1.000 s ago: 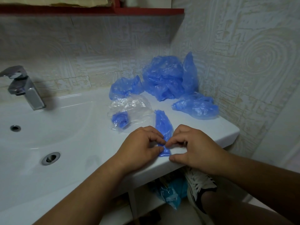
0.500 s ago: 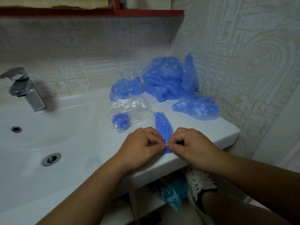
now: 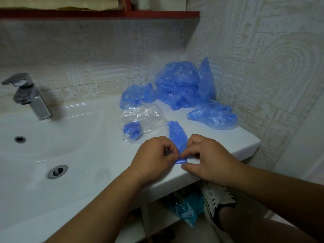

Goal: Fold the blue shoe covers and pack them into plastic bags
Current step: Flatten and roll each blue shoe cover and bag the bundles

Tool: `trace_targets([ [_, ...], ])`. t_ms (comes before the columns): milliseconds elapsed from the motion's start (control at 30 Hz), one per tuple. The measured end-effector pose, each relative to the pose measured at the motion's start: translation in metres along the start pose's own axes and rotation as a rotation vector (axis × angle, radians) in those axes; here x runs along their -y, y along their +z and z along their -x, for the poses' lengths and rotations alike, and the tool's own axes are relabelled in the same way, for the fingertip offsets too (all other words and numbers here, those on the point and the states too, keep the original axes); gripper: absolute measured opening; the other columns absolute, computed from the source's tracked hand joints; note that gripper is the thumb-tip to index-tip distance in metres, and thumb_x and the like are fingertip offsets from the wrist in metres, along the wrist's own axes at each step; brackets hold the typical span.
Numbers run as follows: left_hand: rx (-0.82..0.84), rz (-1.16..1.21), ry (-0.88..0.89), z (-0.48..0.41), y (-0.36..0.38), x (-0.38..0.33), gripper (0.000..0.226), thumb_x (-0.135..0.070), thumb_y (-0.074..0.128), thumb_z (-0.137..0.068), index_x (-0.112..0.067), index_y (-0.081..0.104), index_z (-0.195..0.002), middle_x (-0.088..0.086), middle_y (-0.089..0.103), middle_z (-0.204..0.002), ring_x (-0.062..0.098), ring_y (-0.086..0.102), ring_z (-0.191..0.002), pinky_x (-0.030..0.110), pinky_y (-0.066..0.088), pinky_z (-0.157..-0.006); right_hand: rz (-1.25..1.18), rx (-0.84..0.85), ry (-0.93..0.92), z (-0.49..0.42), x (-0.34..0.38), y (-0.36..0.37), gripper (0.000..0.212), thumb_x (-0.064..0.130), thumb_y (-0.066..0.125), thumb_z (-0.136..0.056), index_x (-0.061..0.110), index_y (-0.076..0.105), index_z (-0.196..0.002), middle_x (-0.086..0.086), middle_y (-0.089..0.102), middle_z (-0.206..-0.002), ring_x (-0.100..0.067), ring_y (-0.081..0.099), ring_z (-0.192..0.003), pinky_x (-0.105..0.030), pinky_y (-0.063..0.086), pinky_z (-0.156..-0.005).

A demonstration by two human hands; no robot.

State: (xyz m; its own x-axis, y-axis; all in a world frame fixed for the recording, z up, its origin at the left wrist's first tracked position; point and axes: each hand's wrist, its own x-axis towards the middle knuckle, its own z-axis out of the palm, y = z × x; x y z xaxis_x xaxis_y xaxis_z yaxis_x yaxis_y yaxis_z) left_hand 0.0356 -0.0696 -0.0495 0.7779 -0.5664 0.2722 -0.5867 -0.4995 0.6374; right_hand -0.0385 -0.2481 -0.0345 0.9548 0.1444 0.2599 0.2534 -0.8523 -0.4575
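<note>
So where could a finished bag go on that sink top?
Bare ledge lies right of the folded shoe cover, between the right hand and the loose shoe cover. The basin is free too. The back corner is crowded: shoe cover pile, clear plastic bag.

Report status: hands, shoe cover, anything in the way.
Left hand and right hand both pinch near end of shoe cover on sink ledge. Plastic bag beside it, one rolled cover inside. Nothing between them.
</note>
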Motion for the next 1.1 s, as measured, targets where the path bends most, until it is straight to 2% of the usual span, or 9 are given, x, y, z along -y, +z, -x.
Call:
trace_targets([
  [67,0.006,0.033,0.005,0.0019,-0.0014,-0.0023,0.004,-0.032,0.067,-0.073,-0.032,0.071,-0.072,-0.012,0.068,-0.087,0.007,0.062,-0.082,0.035,0.051,-0.08,0.024,0.001,-0.013,-0.0016,0.0001,0.0006,0.021,0.032,0.075,-0.084,0.027,0.076,-0.105,0.014,0.055,-0.093,-0.002,0.054,-0.082,-0.018,0.042,-0.076],
  [200,0.009,0.042,0.022,0.0066,-0.0054,-0.0042,0.022,-0.038,0.064,-0.068,-0.029,0.075,-0.085,-0.013,0.069,-0.089,0.005,0.058,-0.079,0.026,0.046,-0.076,-0.006,0.003,-0.009,-0.0012,0.0007,0.0002,0.013,0.03,0.071,-0.088,0.025,0.076,-0.099,0.013,0.057,-0.093,-0.003,0.057,-0.084,-0.022,0.047,-0.079],
  [367,0.015,-0.02,0.089,0.0106,-0.0053,-0.0045,0.028,-0.047,0.059,-0.058,-0.034,0.073,-0.079,-0.02,0.066,-0.097,0.003,0.059,-0.097,0.027,0.045,-0.092,-0.087,0.097,0.035,0.001,0.0014,-0.0056,0.007,0.023,0.066,-0.091,0.023,0.072,-0.087,0.008,0.06,-0.09,-0.005,0.058,-0.083,-0.023,0.046,-0.078],
  [500,0.014,0.029,0.079,0.009,-0.0045,-0.0049,0.028,-0.05,0.064,-0.068,-0.028,0.077,-0.078,-0.016,0.069,-0.093,0.003,0.063,-0.092,0.031,0.049,-0.089,-0.095,0.048,0.095,-0.0024,0.0017,-0.0062,0.01,0.024,0.066,-0.089,0.025,0.071,-0.081,0.007,0.065,-0.082,-0.005,0.058,-0.078,-0.023,0.047,-0.072],
  [633,0.011,0.034,0.051,0.0062,-0.0028,-0.0051,0.013,-0.036,0.067,-0.08,-0.027,0.072,-0.072,-0.011,0.068,-0.089,0.004,0.063,-0.083,0.033,0.05,-0.081,-0.119,-0.067,0.136,-0.0057,0.0019,-0.0004,0.014,0.024,0.071,-0.085,0.031,0.065,-0.074,0.009,0.062,-0.067,-0.004,0.055,-0.064,-0.016,0.041,-0.06],
  [733,-0.017,-0.046,0.038,0.0049,-0.0015,-0.0061,0.007,-0.027,0.073,-0.082,-0.029,0.068,-0.078,-0.011,0.064,-0.083,0.005,0.057,-0.076,0.03,0.049,-0.075,-0.114,-0.083,0.118,-0.0056,0.0013,0.0004,0.016,0.021,0.073,-0.084,0.031,0.062,-0.077,0.006,0.058,-0.066,-0.006,0.052,-0.062,-0.019,0.041,-0.06],
  [833,-0.047,-0.079,0.026,0.0038,-0.0004,-0.0061,0.008,-0.023,0.075,-0.081,-0.026,0.067,-0.082,-0.015,0.061,-0.079,0.003,0.054,-0.072,0.024,0.045,-0.07,-0.087,-0.058,0.07,-0.0031,0.0001,-0.0034,0.005,0.025,0.073,-0.083,0.029,0.072,-0.083,0.008,0.061,-0.079,-0.006,0.057,-0.072,-0.021,0.046,-0.069],
  [933,-0.024,-0.092,0.043,0.0028,0.0004,-0.0052,0.01,-0.021,0.072,-0.081,-0.028,0.067,-0.077,-0.014,0.061,-0.081,0.004,0.055,-0.075,0.027,0.047,-0.073,-0.017,0.001,0.025,-0.001,-0.0021,-0.0041,0.019,0.035,0.077,-0.081,0.029,0.076,-0.099,0.013,0.059,-0.09,-0.003,0.056,-0.078,-0.019,0.046,-0.075],
  [1100,0.006,-0.009,0.078,0.0068,-0.0028,-0.0043,0.012,-0.036,0.065,-0.071,-0.029,0.072,-0.078,-0.012,0.066,-0.087,0.006,0.061,-0.084,0.03,0.05,-0.078,0.039,0.017,0.007,-0.0048,-0.0022,-0.0031,0.014,0.029,0.07,-0.089,0.024,0.076,-0.1,0.01,0.059,-0.092,-0.005,0.056,-0.082,-0.023,0.045,-0.077],
])
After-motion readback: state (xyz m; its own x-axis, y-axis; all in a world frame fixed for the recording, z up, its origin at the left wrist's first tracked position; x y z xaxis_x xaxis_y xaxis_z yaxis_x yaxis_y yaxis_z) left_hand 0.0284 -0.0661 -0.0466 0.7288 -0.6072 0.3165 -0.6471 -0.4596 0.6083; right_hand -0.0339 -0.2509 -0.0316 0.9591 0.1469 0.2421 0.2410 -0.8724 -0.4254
